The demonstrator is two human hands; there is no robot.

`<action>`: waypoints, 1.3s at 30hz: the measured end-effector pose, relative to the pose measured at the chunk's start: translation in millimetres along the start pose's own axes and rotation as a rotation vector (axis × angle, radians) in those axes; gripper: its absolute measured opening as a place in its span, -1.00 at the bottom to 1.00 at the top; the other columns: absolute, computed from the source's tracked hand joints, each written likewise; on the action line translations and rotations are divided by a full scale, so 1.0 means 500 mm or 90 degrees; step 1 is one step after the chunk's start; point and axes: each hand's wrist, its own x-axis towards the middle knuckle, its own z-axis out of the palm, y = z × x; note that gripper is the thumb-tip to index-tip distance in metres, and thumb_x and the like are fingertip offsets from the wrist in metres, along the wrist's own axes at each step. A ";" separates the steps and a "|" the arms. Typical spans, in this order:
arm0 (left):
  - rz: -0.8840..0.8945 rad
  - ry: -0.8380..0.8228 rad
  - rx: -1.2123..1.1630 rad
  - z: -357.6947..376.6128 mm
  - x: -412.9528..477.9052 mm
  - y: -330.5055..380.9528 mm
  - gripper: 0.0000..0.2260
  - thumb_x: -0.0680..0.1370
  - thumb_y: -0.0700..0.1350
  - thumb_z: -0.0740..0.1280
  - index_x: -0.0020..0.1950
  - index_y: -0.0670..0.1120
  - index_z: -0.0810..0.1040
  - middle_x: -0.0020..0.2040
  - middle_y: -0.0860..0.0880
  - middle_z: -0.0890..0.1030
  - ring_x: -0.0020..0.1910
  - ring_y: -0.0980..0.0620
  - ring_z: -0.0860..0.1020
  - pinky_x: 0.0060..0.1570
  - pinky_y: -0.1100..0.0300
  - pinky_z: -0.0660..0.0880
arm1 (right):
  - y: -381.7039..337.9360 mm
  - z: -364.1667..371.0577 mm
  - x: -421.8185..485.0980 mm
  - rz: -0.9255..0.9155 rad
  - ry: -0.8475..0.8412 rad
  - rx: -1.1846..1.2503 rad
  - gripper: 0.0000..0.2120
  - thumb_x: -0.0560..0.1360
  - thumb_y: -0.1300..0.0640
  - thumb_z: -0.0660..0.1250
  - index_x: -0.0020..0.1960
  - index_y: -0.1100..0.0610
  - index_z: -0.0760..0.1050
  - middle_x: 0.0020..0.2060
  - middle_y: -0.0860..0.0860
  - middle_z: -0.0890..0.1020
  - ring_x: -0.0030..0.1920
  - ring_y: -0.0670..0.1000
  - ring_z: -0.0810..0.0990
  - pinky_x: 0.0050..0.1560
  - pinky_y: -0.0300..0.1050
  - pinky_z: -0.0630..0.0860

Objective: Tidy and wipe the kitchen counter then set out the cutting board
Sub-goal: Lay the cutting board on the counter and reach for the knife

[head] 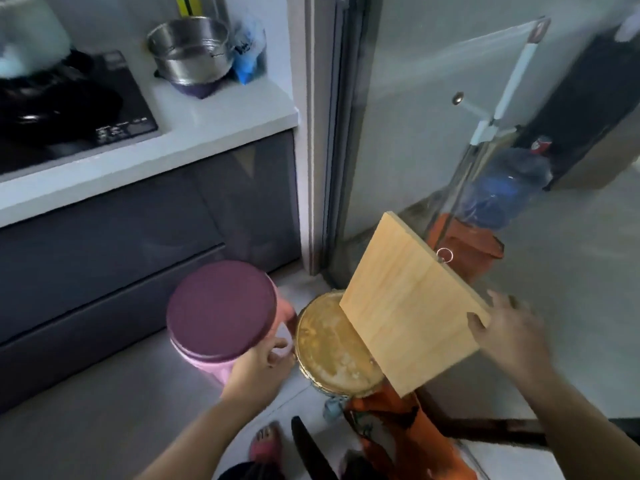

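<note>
While the left hand [258,367] clasps a pink bin [221,315], the right hand's [509,329] grip clamps the cutting board's [412,306] corner.

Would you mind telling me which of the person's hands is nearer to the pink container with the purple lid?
Left. The left hand touches the pink container at its lower right side, while the right hand is off to its right, gripping the wooden cutting board.

Right hand [509,327] grips the wooden cutting board [412,306] beside the pink bin [221,313], whose handle the left hand [258,370] holds.
</note>
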 end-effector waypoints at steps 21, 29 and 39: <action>-0.185 0.240 -0.202 0.028 -0.295 -0.159 -0.85 0.46 -0.12 0.33 0.02 0.02 0.53 -0.32 0.10 0.57 -0.32 0.20 0.53 -0.31 0.54 0.37 | -0.174 0.008 -0.091 -0.356 -0.157 -0.013 -0.71 0.44 -0.02 0.33 -0.31 0.07 0.30 -0.39 -0.04 0.44 -0.22 0.12 0.52 -0.35 -0.13 0.31; -0.257 0.415 -0.386 -0.092 -0.461 -0.380 -0.60 0.46 -0.09 0.34 0.28 -0.02 0.38 -0.17 -0.02 0.64 -0.17 0.12 0.55 -0.19 0.35 0.40 | -0.398 -0.145 -0.467 -0.611 -0.256 0.199 -0.83 0.37 0.00 0.43 -0.30 0.05 0.51 -0.44 0.00 0.61 -0.36 -0.04 0.55 -0.36 -0.20 0.41; -0.428 0.674 -0.486 -0.335 -0.763 -0.697 -0.26 0.13 0.33 0.36 0.26 0.18 0.27 0.28 -0.09 0.30 0.37 -0.12 0.22 0.27 0.03 0.24 | -0.725 -0.204 -0.891 -0.790 -0.500 0.382 -0.78 0.19 -0.07 0.47 -0.22 0.00 0.65 -0.35 -0.10 0.73 -0.36 -0.11 0.69 -0.39 -0.20 0.51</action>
